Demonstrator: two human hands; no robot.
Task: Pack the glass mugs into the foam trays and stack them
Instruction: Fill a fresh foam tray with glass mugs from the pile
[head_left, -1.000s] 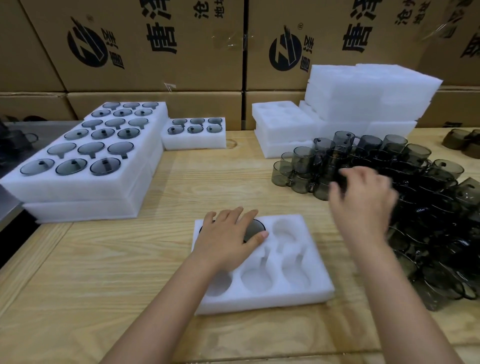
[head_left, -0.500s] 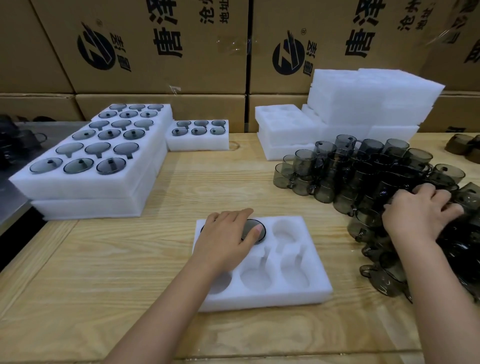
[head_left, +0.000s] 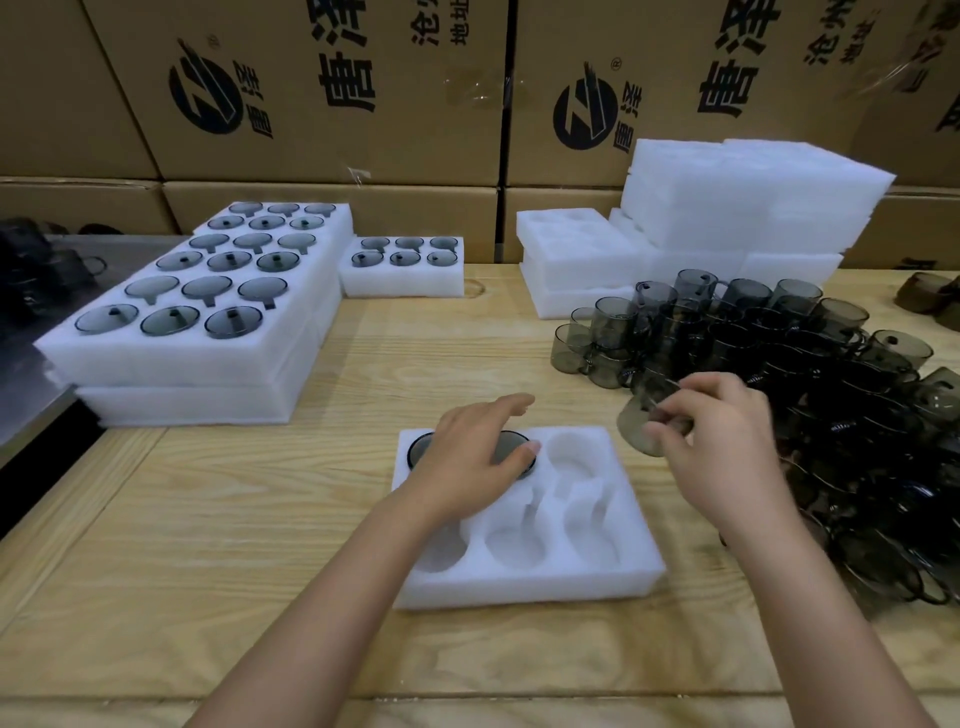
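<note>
- The left hand (head_left: 467, 460) is being laid flat, fingers spread and nearly straight, over a smoky glass mug (head_left: 511, 451) that is sitting in the far left pocket of the open foam tray (head_left: 519, 587). The mug's dark rim is being touched by the fingertips, and most of the mug is being hidden by the palm.
- The right hand (head_left: 722, 452) is being held in the air just beyond the tray's far right corner. Its thumb and fingers are being curled in a pinch round a second glass mug (head_left: 636, 418), whose outline is being blurred.
- The tray is being kept near the middle of the wooden worktop (head_left: 208, 519), towards the front edge, and its other pockets are being left as bare white foam.
- A dense pile of loose mugs (head_left: 810, 358) is being kept along the right edge of the worktop, just behind the right hand.
- At the left edge, filled trays (head_left: 197, 358) are being stacked two layers high, with one smaller filled tray (head_left: 405, 283) beside them towards the back.
- Empty foam trays (head_left: 576, 260) and a taller stack of foam blocks (head_left: 753, 202) are being stored at the back edge, in front of printed cardboard boxes (head_left: 322, 104).
</note>
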